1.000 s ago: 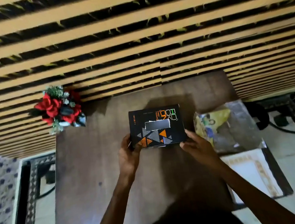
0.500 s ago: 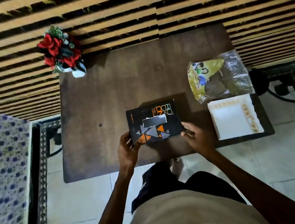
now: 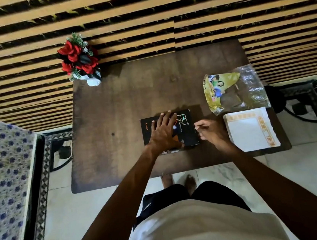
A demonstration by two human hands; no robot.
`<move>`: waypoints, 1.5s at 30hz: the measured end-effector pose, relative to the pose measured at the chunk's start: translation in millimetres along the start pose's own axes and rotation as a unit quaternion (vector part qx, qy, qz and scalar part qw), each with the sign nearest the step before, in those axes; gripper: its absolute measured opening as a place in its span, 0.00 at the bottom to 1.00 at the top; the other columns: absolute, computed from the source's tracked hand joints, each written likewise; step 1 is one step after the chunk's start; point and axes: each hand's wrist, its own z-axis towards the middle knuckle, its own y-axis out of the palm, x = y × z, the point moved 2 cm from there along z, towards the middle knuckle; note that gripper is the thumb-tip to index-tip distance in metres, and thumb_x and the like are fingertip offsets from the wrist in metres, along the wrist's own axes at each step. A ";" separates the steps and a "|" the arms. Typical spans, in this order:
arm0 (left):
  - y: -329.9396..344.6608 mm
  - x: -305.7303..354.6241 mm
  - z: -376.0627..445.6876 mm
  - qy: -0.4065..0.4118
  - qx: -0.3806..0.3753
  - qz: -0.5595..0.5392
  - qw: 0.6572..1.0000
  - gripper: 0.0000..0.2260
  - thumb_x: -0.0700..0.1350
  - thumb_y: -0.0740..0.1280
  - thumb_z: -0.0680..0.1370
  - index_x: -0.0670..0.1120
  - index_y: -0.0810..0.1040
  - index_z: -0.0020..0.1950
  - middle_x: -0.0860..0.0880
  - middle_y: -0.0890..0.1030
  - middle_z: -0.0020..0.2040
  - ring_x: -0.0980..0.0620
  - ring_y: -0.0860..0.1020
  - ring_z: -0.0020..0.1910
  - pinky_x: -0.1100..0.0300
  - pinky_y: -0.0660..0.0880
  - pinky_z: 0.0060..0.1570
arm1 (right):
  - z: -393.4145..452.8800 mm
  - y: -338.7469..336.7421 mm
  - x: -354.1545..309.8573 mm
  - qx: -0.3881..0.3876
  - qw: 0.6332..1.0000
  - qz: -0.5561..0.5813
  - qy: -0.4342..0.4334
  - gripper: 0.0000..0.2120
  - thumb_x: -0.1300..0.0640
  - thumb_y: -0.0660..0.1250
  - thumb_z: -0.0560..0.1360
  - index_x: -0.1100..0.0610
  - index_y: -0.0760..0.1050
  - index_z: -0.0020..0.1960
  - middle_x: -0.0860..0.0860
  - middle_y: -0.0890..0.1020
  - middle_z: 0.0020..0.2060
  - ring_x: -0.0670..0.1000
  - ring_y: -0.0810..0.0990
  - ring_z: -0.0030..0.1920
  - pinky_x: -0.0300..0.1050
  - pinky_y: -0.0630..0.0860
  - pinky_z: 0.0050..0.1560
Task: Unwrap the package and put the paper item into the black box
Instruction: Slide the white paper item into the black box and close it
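Observation:
The black box [image 3: 187, 134] with orange print lies flat near the front middle of the brown table [image 3: 116, 109]. My left hand [image 3: 163, 133] rests palm down on its lid, fingers spread. My right hand [image 3: 208, 131] is at the box's right edge, fingers curled against the side. A white paper item [image 3: 251, 130] with a gold patterned border lies flat on the table to the right of the box. Behind it sits the opened yellow and clear plastic wrapper [image 3: 234, 90].
A white vase of red flowers [image 3: 79, 59] stands at the table's back left corner. A striped carpet lies beyond the table. A blue flowered bed edge [image 3: 3, 178] is at the left. My feet and legs are below the table's front edge.
My left hand moved from the box's left edge onto its lid. The right hand stayed at the right edge. The camera view shifted, so the table sits lower in the frame.

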 end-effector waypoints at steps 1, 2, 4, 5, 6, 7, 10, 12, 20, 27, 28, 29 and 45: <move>2.1 0.1 0.8 -0.002 -0.007 0.003 1.000 0.54 0.60 0.76 0.64 0.49 0.47 0.79 0.46 0.47 0.80 0.43 0.44 0.79 0.37 0.44 0.75 | -0.2 0.1 0.4 0.001 1.000 0.000 0.006 0.10 0.65 0.66 0.76 0.64 0.79 0.56 0.57 0.80 0.47 0.54 0.78 0.45 0.50 0.79 0.47; 3.8 -0.1 2.0 -0.001 -0.007 0.007 1.000 0.53 0.61 0.75 0.64 0.49 0.47 0.79 0.46 0.46 0.81 0.43 0.43 0.79 0.37 0.43 0.75 | 0.3 -0.4 0.6 0.003 1.000 0.002 0.009 0.10 0.64 0.66 0.76 0.63 0.79 0.57 0.57 0.80 0.46 0.53 0.78 0.44 0.49 0.79 0.44; 7.0 -1.7 1.8 0.002 -0.001 0.014 1.000 0.52 0.62 0.75 0.64 0.49 0.48 0.79 0.47 0.45 0.81 0.44 0.42 0.79 0.38 0.42 0.74 | 0.5 0.1 1.7 0.008 1.000 0.007 0.010 0.09 0.64 0.67 0.76 0.62 0.80 0.56 0.57 0.82 0.46 0.53 0.79 0.43 0.44 0.79 0.39; 7.7 -2.0 1.8 0.003 0.002 0.016 1.000 0.52 0.62 0.74 0.65 0.49 0.48 0.79 0.47 0.44 0.81 0.44 0.42 0.79 0.38 0.41 0.74 | 0.9 -0.5 1.5 0.011 1.000 0.006 0.010 0.09 0.64 0.67 0.76 0.61 0.80 0.55 0.57 0.82 0.46 0.53 0.80 0.43 0.43 0.79 0.38; 8.2 -3.0 1.5 0.004 0.003 0.016 1.000 0.52 0.63 0.74 0.65 0.49 0.48 0.79 0.47 0.44 0.81 0.44 0.41 0.79 0.39 0.41 0.74 | 1.9 -0.2 1.6 0.014 1.000 0.008 0.008 0.09 0.64 0.68 0.75 0.61 0.81 0.55 0.57 0.82 0.45 0.53 0.80 0.43 0.44 0.80 0.39; 7.9 -3.4 1.2 0.004 0.002 0.015 1.000 0.52 0.63 0.74 0.65 0.49 0.48 0.79 0.48 0.44 0.81 0.44 0.41 0.79 0.39 0.41 0.74 | 2.2 -0.4 0.5 0.016 1.000 0.005 0.005 0.09 0.64 0.68 0.75 0.62 0.81 0.55 0.57 0.82 0.45 0.53 0.81 0.44 0.47 0.81 0.41; 7.6 -3.4 0.3 0.006 0.000 0.012 1.000 0.52 0.63 0.74 0.65 0.49 0.48 0.79 0.48 0.43 0.81 0.45 0.40 0.79 0.38 0.41 0.75 | 4.7 -0.7 -1.3 0.027 0.999 -0.022 -0.025 0.09 0.65 0.68 0.74 0.64 0.81 0.54 0.58 0.84 0.45 0.55 0.83 0.43 0.55 0.83 0.48; 7.5 -3.4 0.4 0.005 -0.003 0.011 1.000 0.52 0.63 0.74 0.65 0.49 0.48 0.79 0.48 0.43 0.81 0.45 0.40 0.79 0.38 0.40 0.74 | 8.3 -2.1 1.4 0.035 0.998 -0.046 -0.033 0.09 0.64 0.70 0.73 0.62 0.82 0.52 0.59 0.86 0.45 0.56 0.84 0.41 0.55 0.83 0.48; 8.2 -5.1 -1.7 0.008 0.005 -0.004 1.000 0.51 0.63 0.74 0.64 0.50 0.50 0.79 0.49 0.44 0.81 0.46 0.41 0.79 0.39 0.40 0.75 | 12.8 -20.9 -1.3 0.120 0.972 -0.197 -0.042 0.10 0.62 0.73 0.68 0.58 0.84 0.50 0.53 0.87 0.46 0.53 0.85 0.45 0.41 0.80 0.50; 7.8 4.6 4.1 0.004 -0.007 -0.009 1.000 0.46 0.61 0.74 0.66 0.55 0.54 0.77 0.47 0.45 0.80 0.41 0.42 0.79 0.34 0.41 0.72 | 7.6 -32.8 20.4 0.084 0.952 -0.294 -0.021 0.15 0.57 0.61 0.79 0.58 0.77 0.63 0.60 0.83 0.57 0.62 0.79 0.58 0.50 0.75 0.59; 7.4 8.3 5.8 0.009 0.004 -0.020 1.000 0.42 0.61 0.73 0.67 0.56 0.57 0.76 0.46 0.47 0.80 0.40 0.43 0.79 0.33 0.41 0.72 | 7.1 -28.9 20.5 0.078 0.949 -0.306 -0.015 0.16 0.54 0.60 0.79 0.59 0.76 0.64 0.61 0.82 0.57 0.62 0.79 0.58 0.50 0.75 0.58; 6.7 12.6 7.4 0.017 0.020 -0.027 0.999 0.37 0.60 0.72 0.68 0.57 0.62 0.74 0.47 0.49 0.80 0.40 0.45 0.79 0.33 0.41 0.72 | 6.9 -25.3 21.6 0.066 0.946 -0.317 -0.007 0.17 0.53 0.60 0.79 0.61 0.76 0.63 0.61 0.82 0.56 0.61 0.80 0.57 0.49 0.75 0.57; 17.3 72.6 50.7 -0.048 -0.053 0.118 0.990 0.46 0.66 0.71 0.66 0.54 0.54 0.78 0.45 0.47 0.80 0.39 0.44 0.79 0.28 0.40 0.69 | 29.7 -164.5 94.1 0.253 0.930 -0.250 0.089 0.38 0.52 0.71 0.69 0.60 0.58 0.74 0.64 0.68 0.70 0.67 0.67 0.70 0.61 0.66 0.69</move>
